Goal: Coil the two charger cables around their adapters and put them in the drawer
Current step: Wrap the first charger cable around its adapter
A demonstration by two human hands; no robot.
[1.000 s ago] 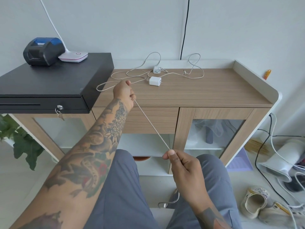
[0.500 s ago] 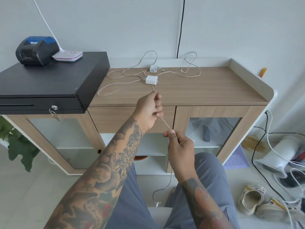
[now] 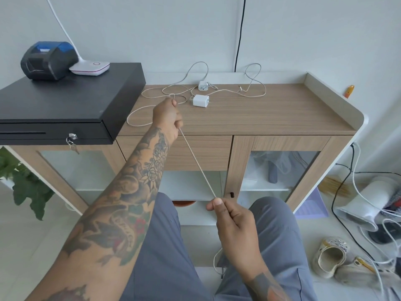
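Both my hands pinch the thin beige braided charger cable (image 3: 198, 165), pulled taut: left hand (image 3: 168, 118) over the wooden tabletop (image 3: 271, 114), right hand (image 3: 233, 222) near my lap. Light, limp, slips easily; the small white cube adapter (image 3: 201, 100) looks the firmer grip.

I see a black cash drawer (image 3: 65, 101) on the cabinet's left, key (image 3: 73, 146) hanging from its lock. On it, a receipt printer (image 3: 46, 59) touching a white lamp base (image 3: 91, 68). Plant (image 3: 23, 181) lower left. On the floor right: sandals (image 3: 332, 255), white fan (image 3: 362, 200), loose black wire (image 3: 342, 192).
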